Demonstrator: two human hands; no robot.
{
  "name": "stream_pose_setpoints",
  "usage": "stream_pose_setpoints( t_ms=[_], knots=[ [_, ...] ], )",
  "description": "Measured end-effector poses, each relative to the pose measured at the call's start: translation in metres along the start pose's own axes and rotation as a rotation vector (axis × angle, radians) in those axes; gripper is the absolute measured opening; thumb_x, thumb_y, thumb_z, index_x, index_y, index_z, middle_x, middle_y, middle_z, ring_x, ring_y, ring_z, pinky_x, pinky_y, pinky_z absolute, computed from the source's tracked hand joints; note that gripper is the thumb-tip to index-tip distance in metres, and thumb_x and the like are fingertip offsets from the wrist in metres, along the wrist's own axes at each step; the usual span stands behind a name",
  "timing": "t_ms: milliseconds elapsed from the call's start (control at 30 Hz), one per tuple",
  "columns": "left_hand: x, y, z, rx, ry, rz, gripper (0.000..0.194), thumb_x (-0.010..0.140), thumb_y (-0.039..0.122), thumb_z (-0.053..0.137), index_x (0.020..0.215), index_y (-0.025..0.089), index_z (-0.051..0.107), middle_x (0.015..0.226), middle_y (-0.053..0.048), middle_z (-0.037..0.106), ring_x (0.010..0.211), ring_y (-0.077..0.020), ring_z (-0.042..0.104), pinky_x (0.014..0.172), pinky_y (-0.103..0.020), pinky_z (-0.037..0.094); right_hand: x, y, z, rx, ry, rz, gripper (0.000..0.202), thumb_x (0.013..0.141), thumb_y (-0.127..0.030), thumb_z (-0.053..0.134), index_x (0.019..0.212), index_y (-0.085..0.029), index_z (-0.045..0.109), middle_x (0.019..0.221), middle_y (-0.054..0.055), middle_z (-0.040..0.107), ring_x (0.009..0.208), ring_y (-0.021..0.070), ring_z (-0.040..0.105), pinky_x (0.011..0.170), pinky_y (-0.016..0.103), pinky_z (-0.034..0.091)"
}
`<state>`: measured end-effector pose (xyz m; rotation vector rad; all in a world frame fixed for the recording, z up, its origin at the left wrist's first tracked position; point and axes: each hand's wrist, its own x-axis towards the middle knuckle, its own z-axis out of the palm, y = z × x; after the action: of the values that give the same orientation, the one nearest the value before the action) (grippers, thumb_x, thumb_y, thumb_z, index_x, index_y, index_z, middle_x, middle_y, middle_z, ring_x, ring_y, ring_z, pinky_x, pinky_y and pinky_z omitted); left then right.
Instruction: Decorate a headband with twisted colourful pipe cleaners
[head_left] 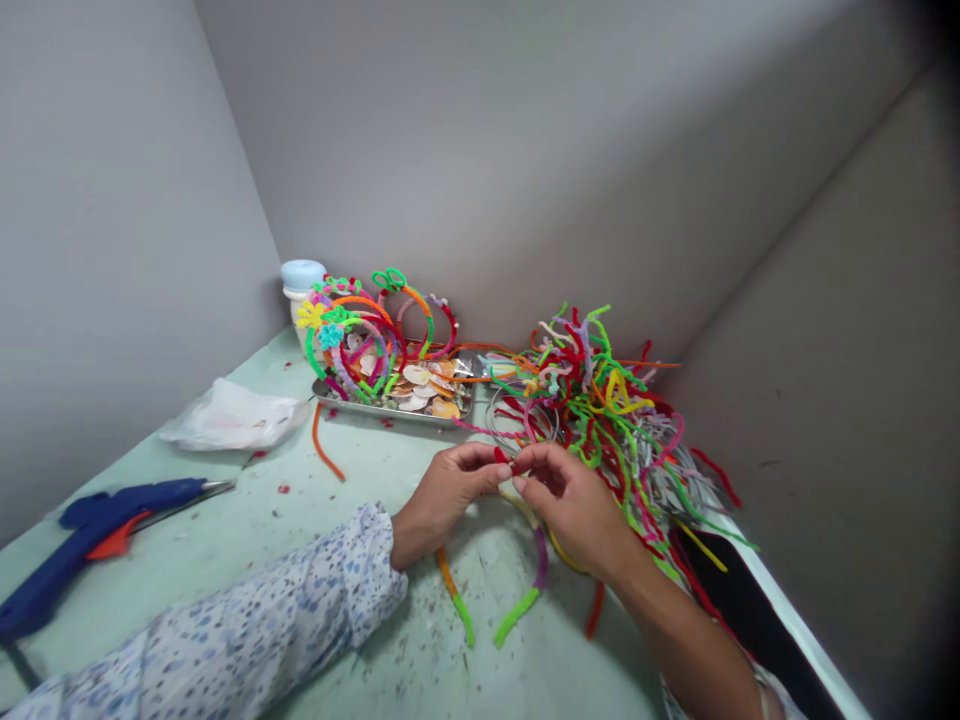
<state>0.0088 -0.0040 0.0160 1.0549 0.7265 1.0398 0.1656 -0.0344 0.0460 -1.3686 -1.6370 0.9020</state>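
Note:
My left hand [448,497] and my right hand [576,508] meet over the table, fingertips pinched together around a short red fuzzy piece [500,455], which looks like a pipe cleaner. Most of it is hidden by the fingers. Below them lies a headband [541,560] wrapped in orange, green and purple pipe cleaner, its two ends pointing towards me and its upper part partly covered by my hands. An orange-red pipe cleaner [595,610] lies by my right forearm.
A tangled pile of pipe cleaners [615,420] spreads at the right. Behind, several decorated headbands [431,320] stand in a metal tray [397,410] of flat pieces, beside a blue-lidded jar [303,275]. A plastic bag [236,418] and blue glue gun [112,535] lie left. Walls enclose the table.

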Motion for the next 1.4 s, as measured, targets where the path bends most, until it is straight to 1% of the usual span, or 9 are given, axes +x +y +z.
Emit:
stream_pose_setpoints(
  t_ms=[133,267,400,567,700,833,1067,1233,1400],
  knots=[
    [0.0008,-0.0011,-0.0005,-0.038,-0.011,-0.016,0.018,0.068,0.025,0.073,0.079,0.013,0.064,0.075,0.0,0.063,0.068,-0.0112,0.055,0.068,-0.024,0.041,-0.0018,-0.0009,0.0007,-0.162,0.033,-0.063,0.013,0.078,-0.026,0.056,0.09,-0.021,0.059,0.079,0.0,0.063,0.064,0.013,0.056,0.058,0.025,0.042],
    [0.0009,-0.0012,-0.0004,-0.023,-0.016,-0.014,0.018,0.068,0.025,0.073,0.078,0.012,0.065,0.072,0.0,0.062,0.067,-0.0101,0.053,0.065,-0.023,0.039,-0.0029,-0.0015,0.0006,-0.242,0.019,-0.077,0.013,0.081,-0.027,0.053,0.09,-0.021,0.06,0.078,0.0,0.065,0.064,0.013,0.057,0.058,0.025,0.042],
    [0.0001,0.0009,0.0017,-0.047,-0.014,-0.018,0.019,0.066,0.024,0.074,0.079,0.012,0.065,0.073,0.0,0.061,0.066,-0.0092,0.052,0.065,-0.022,0.038,-0.0041,-0.0025,0.0002,-0.281,0.031,-0.066,0.013,0.083,-0.028,0.052,0.089,-0.021,0.061,0.079,0.0,0.067,0.067,0.014,0.06,0.061,0.025,0.042],
    [-0.0016,0.002,0.0049,-0.104,-0.009,-0.039,0.026,0.064,0.021,0.076,0.086,0.013,0.065,0.079,-0.002,0.062,0.071,-0.0112,0.054,0.069,-0.024,0.039,-0.0045,-0.0037,0.0008,-0.313,0.07,-0.1,0.012,0.084,-0.027,0.051,0.089,-0.021,0.06,0.083,0.001,0.068,0.074,0.0157,0.062,0.065,0.026,0.043],
    [-0.001,-0.0017,0.0035,-0.069,-0.021,-0.025,0.018,0.068,0.024,0.073,0.079,0.012,0.064,0.073,0.0,0.058,0.065,-0.009,0.05,0.064,-0.023,0.037,-0.0048,-0.0029,0.0022,-0.321,0.081,-0.122,0.012,0.085,-0.026,0.05,0.09,-0.021,0.06,0.084,0.001,0.068,0.077,0.0161,0.062,0.068,0.026,0.043],
    [0.0002,-0.0022,0.0022,-0.088,-0.036,-0.032,0.016,0.071,0.025,0.072,0.076,0.012,0.064,0.07,0.001,0.055,0.064,-0.0084,0.048,0.063,-0.022,0.037,-0.0047,-0.0028,0.0016,-0.328,0.078,-0.147,0.011,0.085,-0.025,0.051,0.09,-0.021,0.06,0.084,0.0,0.068,0.074,0.0152,0.062,0.067,0.026,0.043],
    [0.0026,0.003,0.0013,-0.205,-0.021,-0.049,0.018,0.07,0.025,0.072,0.081,0.012,0.066,0.079,-0.001,0.058,0.066,-0.0074,0.05,0.064,-0.022,0.04,-0.0016,0.001,-0.0043,-0.407,0.066,-0.159,0.014,0.079,-0.023,0.058,0.092,-0.02,0.06,0.084,0.001,0.066,0.065,0.013,0.058,0.063,0.025,0.043],
    [0.0026,0.0022,0.0008,-0.228,0.005,-0.074,0.018,0.069,0.024,0.074,0.08,0.012,0.066,0.078,0.0,0.058,0.063,-0.006,0.05,0.063,-0.02,0.04,-0.001,0.0021,-0.0052,-0.492,0.065,-0.177,0.014,0.079,-0.023,0.057,0.091,-0.019,0.063,0.082,0.002,0.066,0.068,0.0145,0.058,0.063,0.025,0.042],
    [0.0022,0.002,0.0006,-0.214,0.008,-0.075,0.019,0.068,0.025,0.074,0.08,0.012,0.066,0.078,0.001,0.058,0.062,-0.0057,0.05,0.062,-0.02,0.04,-0.0017,-0.0006,-0.0053,-0.478,0.064,-0.181,0.012,0.082,-0.024,0.055,0.088,-0.02,0.065,0.079,0.001,0.067,0.065,0.0133,0.058,0.062,0.024,0.041]
  ],
)
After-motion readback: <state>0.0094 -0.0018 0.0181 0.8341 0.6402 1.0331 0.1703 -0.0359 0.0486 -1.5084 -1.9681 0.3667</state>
